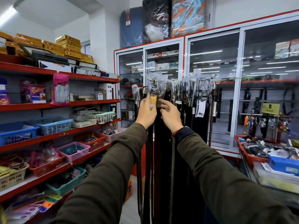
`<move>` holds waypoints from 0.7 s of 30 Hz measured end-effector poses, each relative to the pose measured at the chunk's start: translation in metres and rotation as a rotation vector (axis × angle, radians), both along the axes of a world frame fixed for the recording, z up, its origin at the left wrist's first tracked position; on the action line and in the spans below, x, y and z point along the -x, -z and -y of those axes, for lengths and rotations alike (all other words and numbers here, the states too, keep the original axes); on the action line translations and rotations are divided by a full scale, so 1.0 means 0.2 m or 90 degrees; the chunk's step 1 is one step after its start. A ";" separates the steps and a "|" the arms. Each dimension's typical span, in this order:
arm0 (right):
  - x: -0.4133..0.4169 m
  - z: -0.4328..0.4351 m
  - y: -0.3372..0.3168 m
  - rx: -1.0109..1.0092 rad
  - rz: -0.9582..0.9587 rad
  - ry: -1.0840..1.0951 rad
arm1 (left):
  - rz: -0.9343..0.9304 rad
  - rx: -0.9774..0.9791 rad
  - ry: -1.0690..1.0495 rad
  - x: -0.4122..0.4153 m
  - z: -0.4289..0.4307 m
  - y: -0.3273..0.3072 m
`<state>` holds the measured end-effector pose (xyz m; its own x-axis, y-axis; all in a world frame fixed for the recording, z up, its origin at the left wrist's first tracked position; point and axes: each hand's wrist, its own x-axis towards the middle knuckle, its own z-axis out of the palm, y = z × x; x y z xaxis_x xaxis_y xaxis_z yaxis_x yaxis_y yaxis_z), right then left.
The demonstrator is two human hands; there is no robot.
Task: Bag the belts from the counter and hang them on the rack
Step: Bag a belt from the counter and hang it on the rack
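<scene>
Many dark belts in clear plastic bags hang from the rack's metal pegs [208, 79] in front of a glass cabinet. The nearest bagged belt [154, 85] hangs on the left peg, its buckle inside crinkled plastic and a yellow tag [153, 99] below it. My left hand [146, 110] pinches the bag at the tag. My right hand [171, 115] is just to the right, fingers curled against the same belt; whether it grips is unclear. The belt's long dark strap [159, 159] drops between my arms.
Red shelves [64, 131] with plastic baskets line the left. A glass cabinet [213, 97] with a red frame stands behind the rack. At the right, the counter carries a red basket [249, 156] of packaged items and a blue box [283, 164].
</scene>
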<state>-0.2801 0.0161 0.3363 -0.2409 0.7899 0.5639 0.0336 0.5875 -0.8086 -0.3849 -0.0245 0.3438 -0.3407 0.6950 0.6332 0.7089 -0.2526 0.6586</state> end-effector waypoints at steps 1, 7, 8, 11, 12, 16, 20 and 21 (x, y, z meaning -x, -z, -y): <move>-0.03 0.00 0.04 -0.023 0.005 0.021 | -0.013 -0.022 -0.028 -0.03 0.00 0.05; -0.27 0.02 0.33 -0.201 0.063 0.152 | -0.174 -0.130 -0.166 -0.21 0.03 0.39; -0.32 0.02 0.39 -0.227 0.090 0.189 | -0.189 -0.133 -0.160 -0.25 0.04 0.44; -0.48 0.03 0.59 -0.277 0.189 0.302 | -0.207 -0.123 -0.116 -0.39 0.05 0.61; -0.54 0.04 0.65 -0.279 0.213 0.327 | -0.210 -0.115 -0.098 -0.43 0.05 0.67; -0.79 0.10 0.92 -0.217 0.279 0.389 | -0.211 -0.072 -0.024 -0.67 0.05 0.94; -1.07 0.17 1.17 -0.129 0.304 0.477 | -0.200 -0.018 0.052 -0.93 0.06 1.20; -1.15 0.19 1.23 -0.101 0.310 0.502 | -0.198 -0.003 0.072 -1.00 0.07 1.25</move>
<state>-0.0507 -0.0218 0.0901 0.0936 0.7482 0.6569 0.7820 0.3531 -0.5136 -0.1845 -0.0376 0.0931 -0.0512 0.7139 0.6984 0.8435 -0.3435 0.4129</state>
